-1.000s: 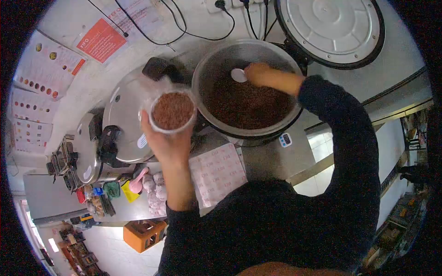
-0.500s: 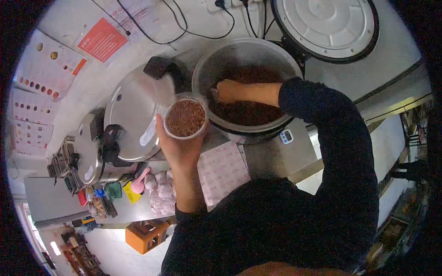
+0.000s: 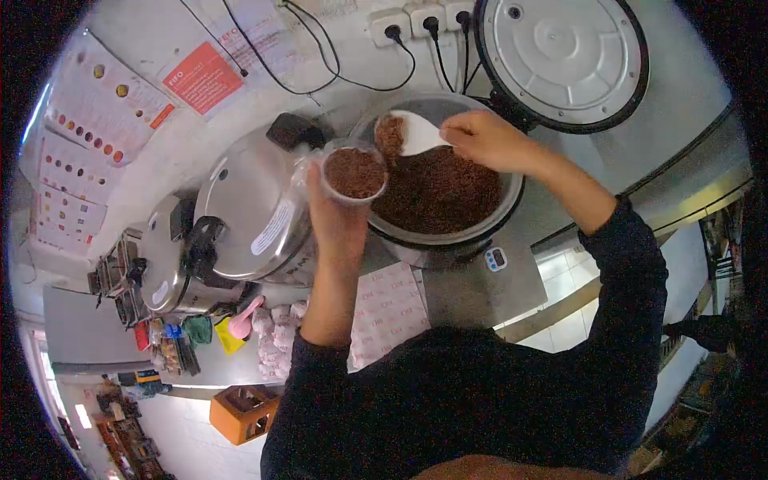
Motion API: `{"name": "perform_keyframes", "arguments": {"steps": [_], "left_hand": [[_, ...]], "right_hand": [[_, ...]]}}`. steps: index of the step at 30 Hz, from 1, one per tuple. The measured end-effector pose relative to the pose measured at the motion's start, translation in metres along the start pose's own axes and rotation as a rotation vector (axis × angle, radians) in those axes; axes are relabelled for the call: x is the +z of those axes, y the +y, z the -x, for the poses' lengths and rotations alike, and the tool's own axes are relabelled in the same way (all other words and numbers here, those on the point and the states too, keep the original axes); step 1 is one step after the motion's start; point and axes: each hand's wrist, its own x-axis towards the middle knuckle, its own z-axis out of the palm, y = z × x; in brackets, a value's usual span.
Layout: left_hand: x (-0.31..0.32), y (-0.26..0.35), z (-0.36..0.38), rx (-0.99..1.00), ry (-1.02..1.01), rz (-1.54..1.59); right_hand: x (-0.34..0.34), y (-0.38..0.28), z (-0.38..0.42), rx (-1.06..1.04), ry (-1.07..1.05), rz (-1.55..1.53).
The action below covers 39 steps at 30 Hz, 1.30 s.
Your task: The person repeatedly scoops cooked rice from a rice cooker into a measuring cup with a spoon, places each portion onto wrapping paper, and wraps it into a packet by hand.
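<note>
Spoon [image 3: 416, 132], white and broad-bladed, is held over the far left part of the big round pot [image 3: 480, 228], its long axis running roughly left to right across the view: the handle end is buried in the right hand [image 3: 488, 138], and the blade points left toward the small clear cup [image 3: 354, 172]. A heap of reddish-brown grain [image 3: 390, 134] sits on the blade's left tip, just beside the cup's rim. The right hand's fingers are curled tight around the handle. The left hand [image 3: 336, 216] grips the cup from below and behind, fingers wrapped about its wall, holding it upright at the pot's left edge; the cup is filled close to the brim with the same brown grain. The pot holds a deep bed of that grain and stands on a steel counter [image 3: 472, 292], with a small white timer [image 3: 496, 258] near its base. To the left lies a domed metal lid [image 3: 252, 208] with a black handle, and the pot's own round lid [image 3: 560, 52] stands open behind it. A patterned paper sheet [image 3: 384, 308] lies on the counter under the left forearm.
</note>
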Motion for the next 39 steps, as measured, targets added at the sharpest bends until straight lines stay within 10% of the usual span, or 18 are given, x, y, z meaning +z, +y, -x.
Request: {"name": "perform_keyframes", "arguments": {"steps": [3, 13, 17, 18, 27, 32, 33, 36, 39], "left_hand": [[0.020, -0.018, -0.006, -0.033, -0.031, -0.001], [0.048, -0.032, -0.023, -0.054, -0.071, -0.022], [0.042, -0.034, -0.032, 0.064, -0.038, 0.027], [0.042, -0.036, -0.032, 0.080, -0.053, 0.028], [0.055, -0.030, -0.038, 0.095, 0.068, -0.102], [0.030, -0.025, -0.038, 0.175, -0.084, -0.159], [0.024, -0.025, -0.038, 0.140, -0.103, -0.066], [0.006, -0.029, -0.035, 0.107, -0.124, 0.125], [0.008, 0.007, 0.028, -0.064, 0.030, 0.345]], "right_hand": [[0.017, -0.020, 0.018, -0.225, 0.168, 0.518], [0.019, -0.039, 0.060, -0.277, 0.104, 0.740], [-0.019, -0.028, 0.042, 0.052, 0.303, 0.155], [-0.010, 0.007, 0.030, 0.165, 0.184, -0.415], [0.049, 0.008, -0.017, 0.150, 0.510, 0.474], [0.010, 0.080, -0.012, -0.020, 0.079, 0.862], [0.001, 0.057, -0.013, 0.231, -0.067, 0.718], [-0.008, 0.059, 0.003, 0.102, -0.220, 0.548], [-0.004, 0.033, 0.018, 0.157, -0.009, 0.759]]}}
